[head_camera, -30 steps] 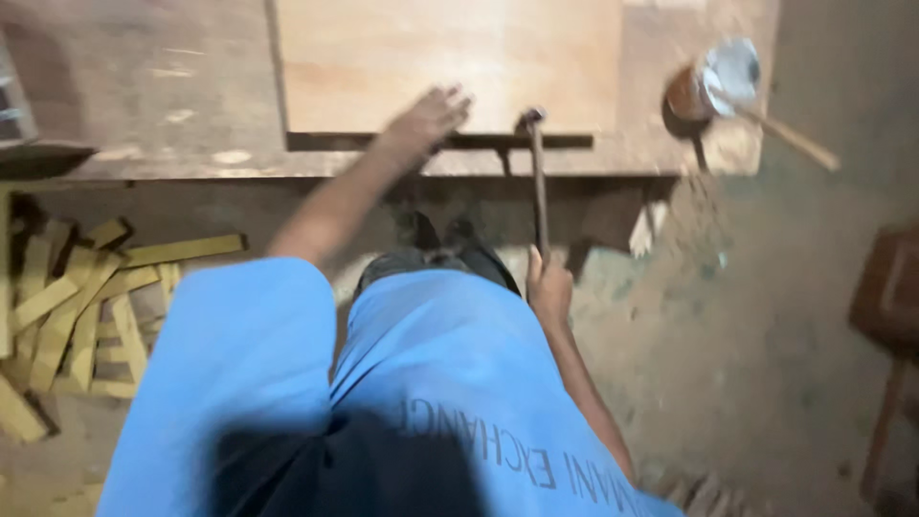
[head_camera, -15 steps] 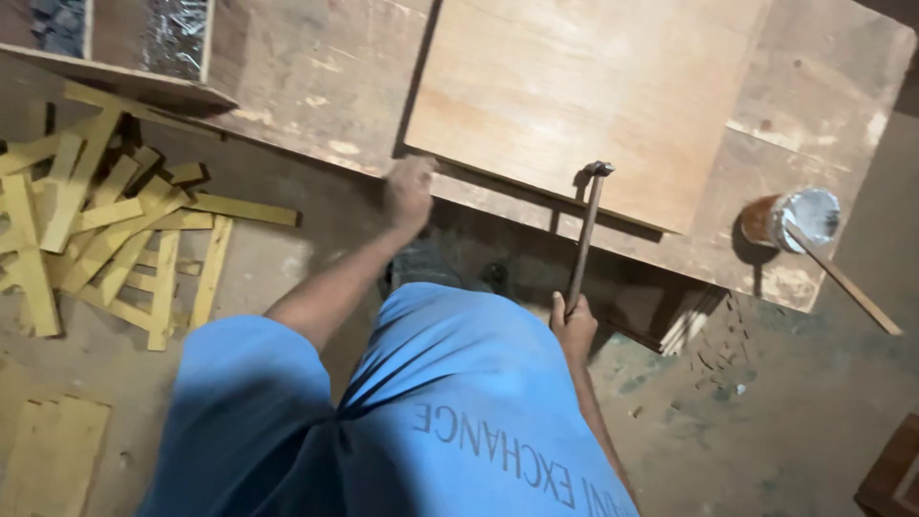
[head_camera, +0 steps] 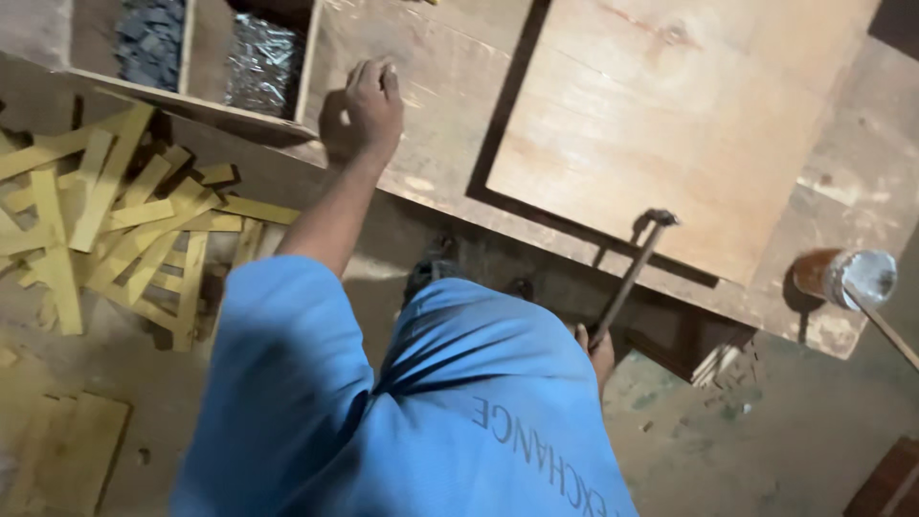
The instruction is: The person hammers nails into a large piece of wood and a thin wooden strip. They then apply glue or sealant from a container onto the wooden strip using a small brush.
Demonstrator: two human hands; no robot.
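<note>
Your left hand (head_camera: 373,96) is resting on the worn workbench (head_camera: 431,153), fingers (head_camera: 369,72) curled loosely and holding nothing — released, knuckles up. Just to the left of those fingers the divided wooden tray (head_camera: 191,101) is sitting, one compartment holding dark small pieces (head_camera: 148,38), the nearer one holding shiny silvery ones (head_camera: 260,62), probably nails. Well off to the other side of the fingers the pale plywood panel (head_camera: 661,124) is lying flat on the bench.

Your right hand (head_camera: 598,349) is gripping the low end of the hammer (head_camera: 634,268), mostly hidden behind your blue shirt (head_camera: 431,402); fingers are clenched around the handle as far as it shows. The hammer head is hovering at the panel's near edge, touching or just above — cannot tell which.

Risks, as a judgement: the grip sits at the very butt of the handle, so the head could wobble and dent the panel. Beyond the hammer the rusty tin (head_camera: 842,278) with a stick (head_camera: 885,325) in it is standing near the bench corner — a jolt could tip it. Yellow wood offcuts (head_camera: 115,230) are littering the floor by your feet, a trip hazard.
</note>
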